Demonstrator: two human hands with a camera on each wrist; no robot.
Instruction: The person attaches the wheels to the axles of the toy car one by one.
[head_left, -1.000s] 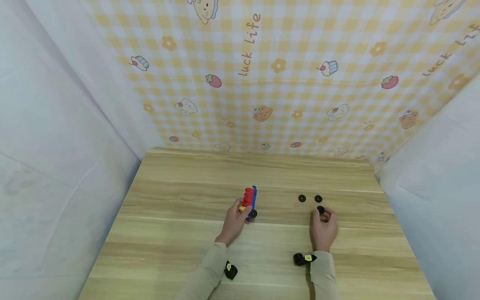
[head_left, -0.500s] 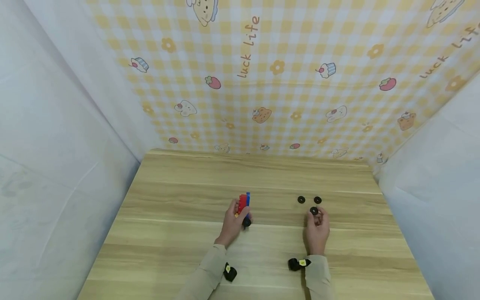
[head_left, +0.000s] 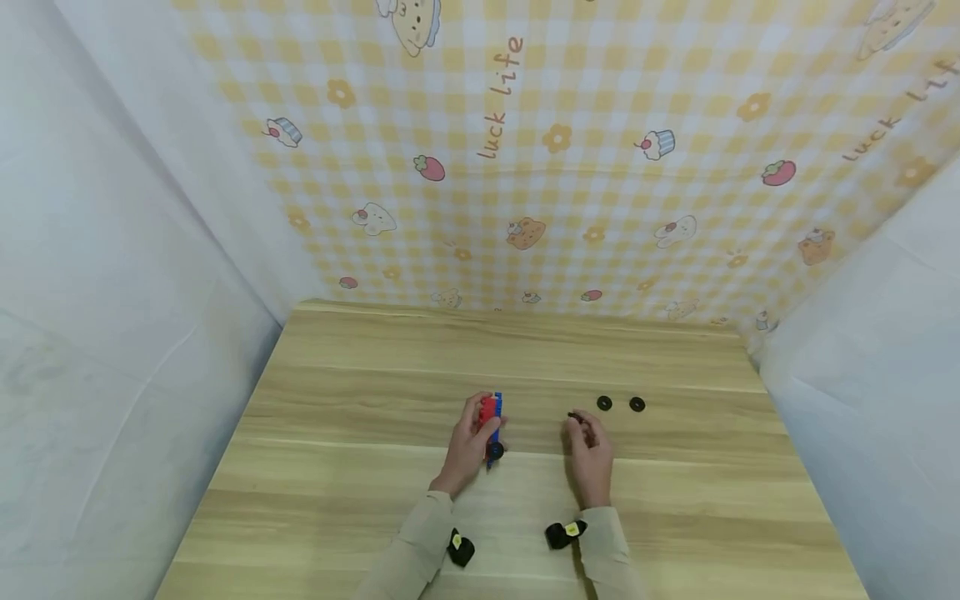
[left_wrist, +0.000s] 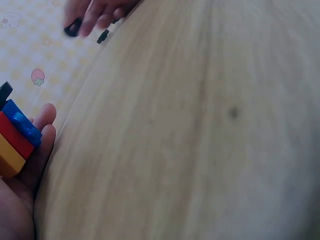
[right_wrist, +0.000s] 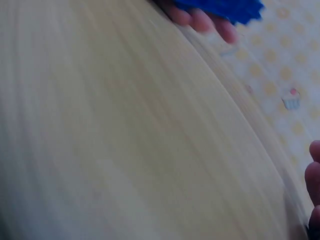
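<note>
My left hand [head_left: 463,450] grips a toy vehicle of plastic building blocks [head_left: 489,412], its blue side facing right and red blocks along the other. A black wheel [head_left: 496,451] sits at its near end. In the left wrist view, a yellow block [left_wrist: 10,159] also shows, with fingers behind the blue base [left_wrist: 22,122]. To the right, my right hand [head_left: 592,462] pinches a small black wheel [head_left: 574,417] between thumb and fingertips, turned nearly edge-on. The right wrist view catches the toy's blue underside [right_wrist: 220,7] and a few right fingertips at the edge.
Two more black wheels [head_left: 604,403] lie flat on the wooden table [head_left: 337,400], beyond and right of my right hand. A yellow checked cloth [head_left: 555,183] hangs behind the table, with white sheets [head_left: 112,275] at both sides.
My right hand has moved left toward the toy with its black wheel, leaving the two loose wheels behind. My left hand has turned the toy and shifted it slightly nearer.
</note>
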